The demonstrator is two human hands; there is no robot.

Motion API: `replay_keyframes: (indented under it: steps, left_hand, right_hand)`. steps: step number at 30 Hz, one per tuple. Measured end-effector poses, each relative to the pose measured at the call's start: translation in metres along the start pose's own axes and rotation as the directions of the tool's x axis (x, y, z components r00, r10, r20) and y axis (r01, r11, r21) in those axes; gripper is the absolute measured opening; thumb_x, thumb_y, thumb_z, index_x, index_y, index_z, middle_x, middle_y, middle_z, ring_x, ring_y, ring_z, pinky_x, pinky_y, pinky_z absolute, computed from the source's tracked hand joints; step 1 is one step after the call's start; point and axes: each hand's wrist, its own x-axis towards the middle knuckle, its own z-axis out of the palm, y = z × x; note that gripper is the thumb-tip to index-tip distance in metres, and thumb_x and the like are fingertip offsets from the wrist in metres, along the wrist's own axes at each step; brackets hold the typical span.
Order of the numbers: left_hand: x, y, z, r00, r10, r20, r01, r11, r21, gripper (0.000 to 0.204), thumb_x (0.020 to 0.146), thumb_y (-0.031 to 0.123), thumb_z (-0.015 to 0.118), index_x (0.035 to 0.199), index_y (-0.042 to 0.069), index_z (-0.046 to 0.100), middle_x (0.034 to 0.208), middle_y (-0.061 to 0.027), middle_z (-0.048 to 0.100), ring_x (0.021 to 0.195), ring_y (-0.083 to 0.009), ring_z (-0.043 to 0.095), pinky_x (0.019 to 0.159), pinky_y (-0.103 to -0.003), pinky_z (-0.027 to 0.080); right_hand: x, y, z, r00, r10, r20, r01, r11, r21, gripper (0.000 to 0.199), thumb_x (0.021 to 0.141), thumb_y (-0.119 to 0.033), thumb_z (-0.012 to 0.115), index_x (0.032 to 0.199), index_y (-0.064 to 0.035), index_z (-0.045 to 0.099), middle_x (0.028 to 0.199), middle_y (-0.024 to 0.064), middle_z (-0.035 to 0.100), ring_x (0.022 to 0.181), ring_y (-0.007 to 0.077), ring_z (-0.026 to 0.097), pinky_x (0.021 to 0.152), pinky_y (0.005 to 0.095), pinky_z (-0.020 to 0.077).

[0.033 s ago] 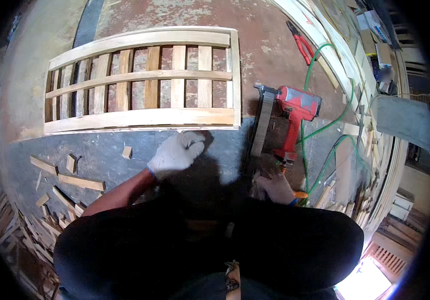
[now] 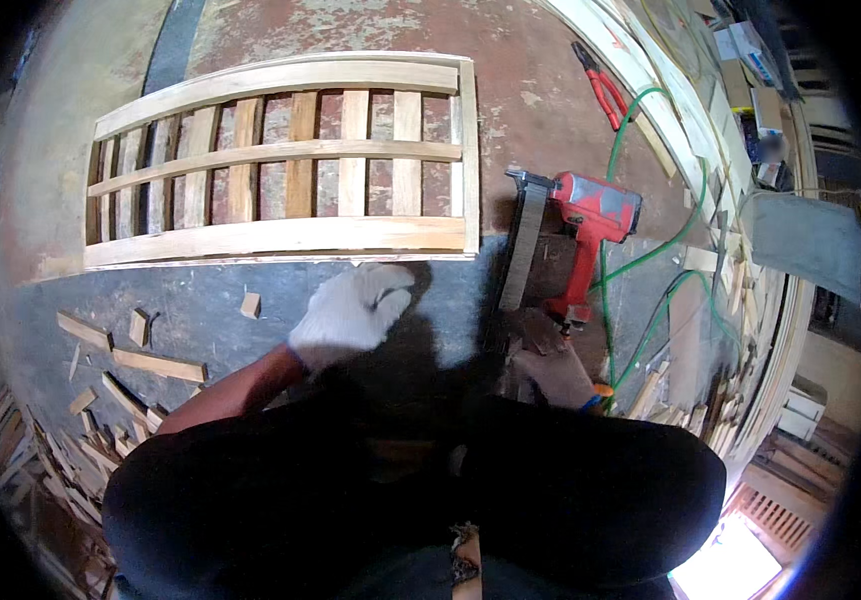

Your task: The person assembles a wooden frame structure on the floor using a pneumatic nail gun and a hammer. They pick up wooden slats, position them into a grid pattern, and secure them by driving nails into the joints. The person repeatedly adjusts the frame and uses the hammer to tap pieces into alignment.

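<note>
A slatted wooden frame (image 2: 280, 235) lies flat on the floor ahead of me. My left hand (image 2: 350, 305), in a white glove, rests on the grey floor just below the frame's near rail, fingers loosely curled, with nothing seen in it. A red nail gun (image 2: 590, 215) with a long dark magazine (image 2: 520, 255) stands to the right of the frame. My bare right hand (image 2: 550, 370) sits in shadow at the lower end of the magazine and the gun's handle. Whether it grips anything is hidden. My dark clothing fills the lower picture.
A green air hose (image 2: 650, 250) runs from the gun toward the right. Red pliers (image 2: 600, 85) lie at the far right. Several wood offcuts (image 2: 140, 360) are scattered at the lower left. Stacked timber strips (image 2: 740, 330) line the right side.
</note>
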Motion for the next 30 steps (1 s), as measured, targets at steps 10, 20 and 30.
replay_keyframes:
  steps: [10,20,30]
  left_hand:
    - [0.051,0.013,-0.033,0.981,0.193,-0.003,-0.137,0.71,0.691,0.084,0.089,0.058,0.072,0.146,0.001,0.048,0.129,-0.0236,0.063,0.112,-0.0399,0.066,0.098,-0.049,0.05]
    - [0.055,0.001,-0.031,0.949,0.311,-0.057,-0.203,0.739,0.643,0.074,0.087,0.057,0.074,0.135,0.004,0.057,0.107,-0.0176,0.067,0.1,-0.0372,0.067,0.09,-0.048,0.051]
    - [0.058,-0.007,-0.026,0.914,0.397,-0.09,-0.24,0.705,0.667,0.073,0.084,0.056,0.077,0.133,0.006,0.059,0.103,-0.0162,0.066,0.094,-0.0375,0.065,0.084,-0.049,0.051]
  right_hand:
    - [0.058,-0.058,-0.126,0.946,0.318,-0.059,-0.323,0.939,-0.115,0.031,0.085,-0.019,0.077,0.107,0.0015,0.07,0.08,0.0091,0.072,0.071,0.0164,0.067,0.063,0.0363,0.0527]
    - [0.116,-0.124,-0.177,0.868,0.342,0.359,-0.389,0.919,0.068,0.034,0.085,-0.019,0.074,0.109,0.0032,0.066,0.072,0.0019,0.062,0.061,0.019,0.061,0.059,0.0357,0.0515]
    - [0.183,-0.123,-0.187,0.988,0.154,-0.005,-0.14,0.883,-0.448,0.028,0.085,-0.026,0.074,0.09,0.0017,0.072,0.064,0.0114,0.066,0.053,0.0188,0.066,0.046,0.0347,0.0516]
